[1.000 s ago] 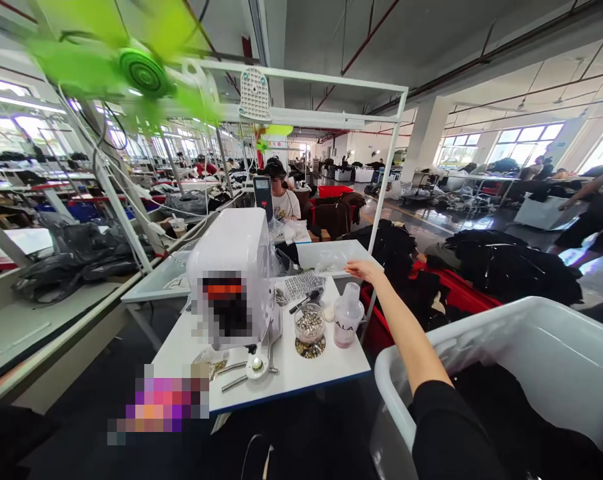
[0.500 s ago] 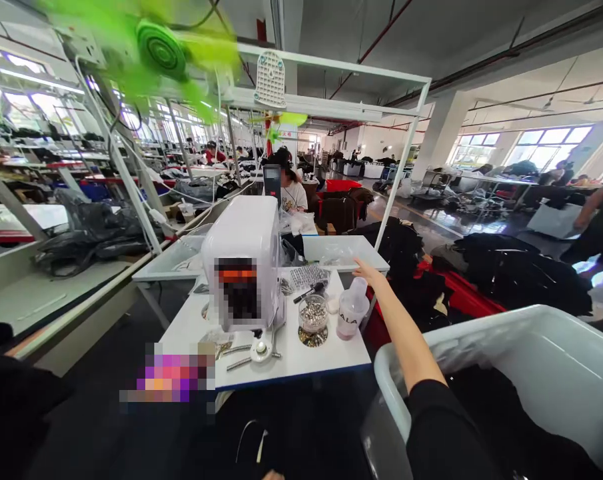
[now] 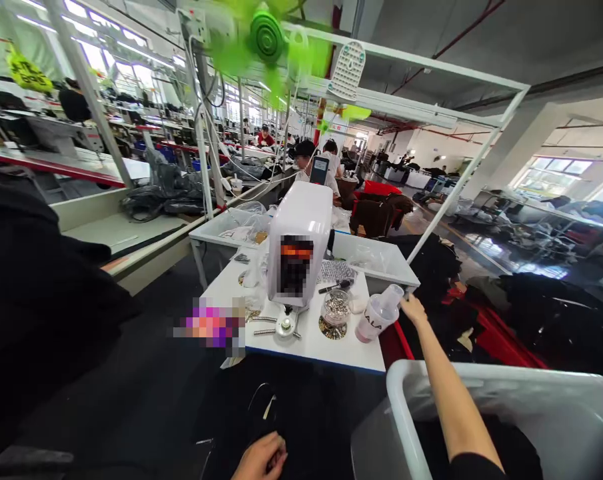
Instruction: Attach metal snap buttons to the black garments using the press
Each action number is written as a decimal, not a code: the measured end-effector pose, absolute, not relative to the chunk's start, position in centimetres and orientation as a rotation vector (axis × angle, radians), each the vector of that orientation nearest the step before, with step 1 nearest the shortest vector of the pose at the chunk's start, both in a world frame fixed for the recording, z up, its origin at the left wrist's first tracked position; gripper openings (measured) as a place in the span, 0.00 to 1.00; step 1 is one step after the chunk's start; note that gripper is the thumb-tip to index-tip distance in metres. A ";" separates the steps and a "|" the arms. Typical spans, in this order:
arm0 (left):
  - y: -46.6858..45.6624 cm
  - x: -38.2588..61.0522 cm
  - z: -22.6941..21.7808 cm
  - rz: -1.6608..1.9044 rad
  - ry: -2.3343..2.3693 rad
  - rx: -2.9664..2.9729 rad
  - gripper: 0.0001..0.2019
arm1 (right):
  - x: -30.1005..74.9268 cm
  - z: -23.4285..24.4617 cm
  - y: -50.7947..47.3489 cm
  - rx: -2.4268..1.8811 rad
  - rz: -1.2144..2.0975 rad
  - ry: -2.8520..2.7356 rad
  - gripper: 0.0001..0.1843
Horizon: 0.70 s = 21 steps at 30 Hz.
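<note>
Right hand [image 3: 412, 310]: open, fingers loose, grasping nothing, just beside a plastic shaker cup [image 3: 374, 321] standing at the corner of a white worktable [image 3: 326, 350]. Also on the table: a glass jar of metal studs [image 3: 336, 308], a marker pen [image 3: 334, 287], and a white bench machine [image 3: 297, 223], its front pixelated. Left hand [image 3: 259, 457]: low, fingers curled over black cloth [image 3: 246, 413]; whether it grips the cloth, I cannot tell. Right forearm [image 3: 456, 407]: passes above the rim of a white plastic bin [image 3: 456, 369] — dark fabric inside.
</note>
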<state>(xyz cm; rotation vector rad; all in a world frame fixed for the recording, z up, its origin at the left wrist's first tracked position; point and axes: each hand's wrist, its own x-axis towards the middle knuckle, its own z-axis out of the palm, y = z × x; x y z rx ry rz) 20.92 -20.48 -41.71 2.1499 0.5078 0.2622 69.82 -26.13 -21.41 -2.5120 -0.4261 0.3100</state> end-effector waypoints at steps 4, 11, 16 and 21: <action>-20.1 20.7 -42.4 0.264 0.503 2.148 0.07 | 66.5 -28.0 -30.0 -2.844 0.323 -0.332 0.24; -19.7 20.3 -41.7 0.269 0.517 2.121 0.07 | 68.0 -32.8 -31.0 -3.093 0.611 -0.386 0.16; -19.3 19.9 -41.5 0.269 0.521 2.097 0.06 | 69.1 -33.2 -30.5 -3.169 0.726 -0.356 0.15; -19.4 19.7 -42.6 0.249 0.523 2.089 0.07 | 68.6 -33.4 -30.5 -3.175 0.743 -0.318 0.17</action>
